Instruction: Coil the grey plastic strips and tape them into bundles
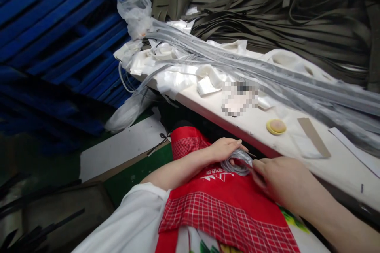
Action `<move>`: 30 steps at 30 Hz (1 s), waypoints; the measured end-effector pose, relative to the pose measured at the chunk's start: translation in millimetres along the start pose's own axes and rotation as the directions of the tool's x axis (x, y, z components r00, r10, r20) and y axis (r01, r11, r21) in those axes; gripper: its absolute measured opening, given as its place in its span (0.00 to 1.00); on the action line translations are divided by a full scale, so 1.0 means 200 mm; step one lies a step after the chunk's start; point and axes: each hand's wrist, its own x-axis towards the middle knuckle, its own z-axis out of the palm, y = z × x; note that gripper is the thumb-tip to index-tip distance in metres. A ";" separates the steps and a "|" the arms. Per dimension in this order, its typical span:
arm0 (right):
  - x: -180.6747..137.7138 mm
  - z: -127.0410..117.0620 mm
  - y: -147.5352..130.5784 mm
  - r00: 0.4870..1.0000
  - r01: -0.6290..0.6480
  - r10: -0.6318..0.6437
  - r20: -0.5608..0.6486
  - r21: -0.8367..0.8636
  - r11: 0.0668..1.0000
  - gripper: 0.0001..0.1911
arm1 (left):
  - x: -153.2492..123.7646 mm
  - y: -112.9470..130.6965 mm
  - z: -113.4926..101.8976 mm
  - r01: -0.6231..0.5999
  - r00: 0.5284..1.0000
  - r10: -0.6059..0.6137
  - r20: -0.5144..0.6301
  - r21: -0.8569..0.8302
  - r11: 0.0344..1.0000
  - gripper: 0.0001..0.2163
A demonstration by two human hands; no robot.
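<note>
One coil of clear cord [242, 157], lying at the red apron [252, 193]; left hand [227, 148] is grasping its left side, fingers curling around it; right hand [277, 174] is bending its fingers at the right edge, grip uncertain. Beyond, the white table [204, 106] is bearing a yellow disc [276, 126], right, and grey strips [237, 59]; dark straps [276, 27] are heaping far right; blue slats [59, 27] are standing far left.

- Left forearm [185, 168] bare, stretched forward and inward
- Left hand [228, 148] curled, some fingertips pointing toward the right hand [268, 172]
- Right forearm [323, 207] bare, angled inward; its hand's fingers bent together
</note>
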 end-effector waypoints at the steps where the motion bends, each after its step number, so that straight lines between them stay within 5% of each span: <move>1: 0.03 0.01 -0.02 1.000 -0.008 0.009 0.027 -0.019 1.000 0.11 | 0.00 0.00 0.00 -0.001 1.000 0.001 -0.001 0.015 1.000 0.31; 6: 0.14 0.08 -0.06 0.998 -0.009 0.009 0.069 0.003 1.000 0.10 | 0.00 0.00 0.00 -0.012 0.999 0.014 -0.049 0.027 1.000 0.28; 15: 0.03 0.01 0.01 1.000 0.005 -0.005 0.007 -0.008 1.000 0.12 | 0.00 -0.01 -0.01 0.009 0.999 -0.007 -0.044 0.043 0.999 0.25; 22: 0.20 0.11 -0.01 0.997 -0.073 0.072 0.022 0.016 0.997 0.08 | 0.01 -0.01 0.01 -0.115 0.991 0.123 -0.046 0.151 0.982 0.24; 30: 0.05 0.06 0.12 0.985 -0.140 0.166 -0.039 0.372 0.918 0.07 | -0.03 0.01 -0.03 -0.165 0.978 0.190 -0.090 0.234 0.958 0.22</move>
